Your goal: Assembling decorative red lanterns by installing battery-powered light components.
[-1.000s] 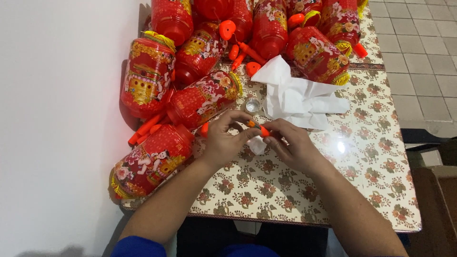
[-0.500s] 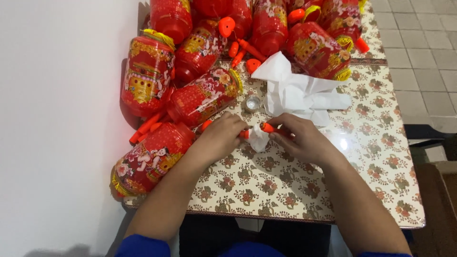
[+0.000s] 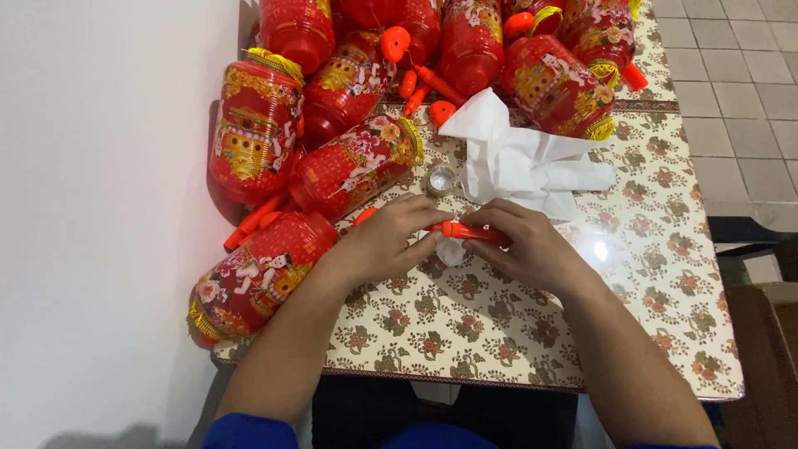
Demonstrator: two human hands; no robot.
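Both my hands meet over the middle of the floral-patterned table (image 3: 515, 341). My left hand (image 3: 386, 241) and my right hand (image 3: 524, 245) together pinch a thin orange plastic stick (image 3: 465, 231) that lies level between the fingertips. A small white piece (image 3: 450, 251) shows just under the stick, between my thumbs. A crumpled white plastic bag (image 3: 524, 162) lies right behind my hands. A small round tea-light (image 3: 440, 180) sits beside the bag, just above my left fingers.
Several red and gold cylinder lanterns (image 3: 253, 137) lie piled along the table's left and far side, one (image 3: 258, 278) by my left forearm. Loose orange sticks and caps (image 3: 420, 83) lie among them. A white wall is left, tiled floor right.
My hands have closed in on each other and the orange stick now lies level between both sets of fingertips. The view has shifted slightly.
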